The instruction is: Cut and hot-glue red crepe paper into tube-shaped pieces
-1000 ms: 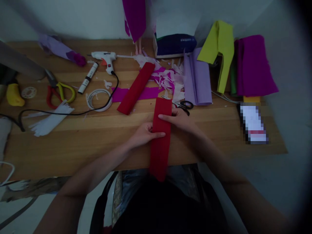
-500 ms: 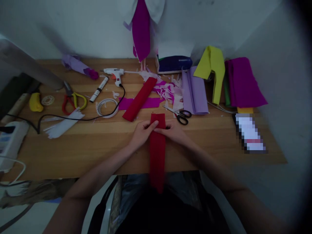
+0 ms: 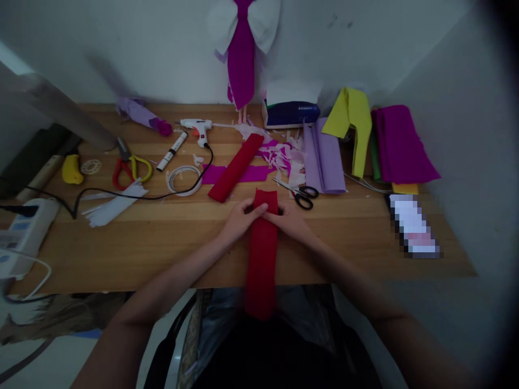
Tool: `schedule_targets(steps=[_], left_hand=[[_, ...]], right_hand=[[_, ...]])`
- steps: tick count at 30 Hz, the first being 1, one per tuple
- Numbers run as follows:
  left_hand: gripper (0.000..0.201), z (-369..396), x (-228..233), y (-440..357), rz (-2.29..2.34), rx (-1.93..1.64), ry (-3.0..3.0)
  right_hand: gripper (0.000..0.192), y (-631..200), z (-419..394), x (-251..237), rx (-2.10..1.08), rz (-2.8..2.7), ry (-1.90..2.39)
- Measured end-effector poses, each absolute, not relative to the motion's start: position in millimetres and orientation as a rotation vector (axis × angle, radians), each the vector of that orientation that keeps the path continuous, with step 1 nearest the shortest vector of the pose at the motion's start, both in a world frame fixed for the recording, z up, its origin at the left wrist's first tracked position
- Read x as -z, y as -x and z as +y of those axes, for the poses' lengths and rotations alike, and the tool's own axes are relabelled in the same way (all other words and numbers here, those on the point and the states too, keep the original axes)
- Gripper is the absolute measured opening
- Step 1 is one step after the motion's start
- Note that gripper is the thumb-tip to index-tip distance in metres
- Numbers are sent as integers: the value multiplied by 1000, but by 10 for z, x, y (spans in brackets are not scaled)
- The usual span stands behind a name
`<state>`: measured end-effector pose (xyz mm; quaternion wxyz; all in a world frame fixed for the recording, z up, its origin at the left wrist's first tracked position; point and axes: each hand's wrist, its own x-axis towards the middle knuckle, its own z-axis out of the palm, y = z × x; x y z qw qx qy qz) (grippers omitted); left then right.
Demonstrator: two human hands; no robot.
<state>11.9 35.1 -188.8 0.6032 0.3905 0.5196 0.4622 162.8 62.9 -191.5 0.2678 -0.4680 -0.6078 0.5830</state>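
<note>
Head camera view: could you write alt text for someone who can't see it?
A person's left hand and right hand hold a long red strip over the near edge of a wooden table. Beyond lie another red piece, black-handled scissors, a white glue gun and purple and pale scraps.

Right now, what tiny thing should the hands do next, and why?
I'd probably ease the left hand and right hand gently apart without dropping the red crepe paper strip: both grip its sides near the far end, with fingers meeting across its middle.
</note>
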Motion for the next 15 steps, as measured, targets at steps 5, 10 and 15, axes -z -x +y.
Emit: schedule_targets(steps=[5,10,15], left_hand=[[40,376,1881,-48,1347,-1115,-887],[39,390,1844,4,1344,-1102,-841],[34,390,1822,-16,1316,-1137,-791]], right_hand=[[31,-1611,588,1925,-1439,-1641,1293],[35,-1608,612,1845,-1498,-1589,1204],[34,-1659,653,1809,-1701,-1555,1204]])
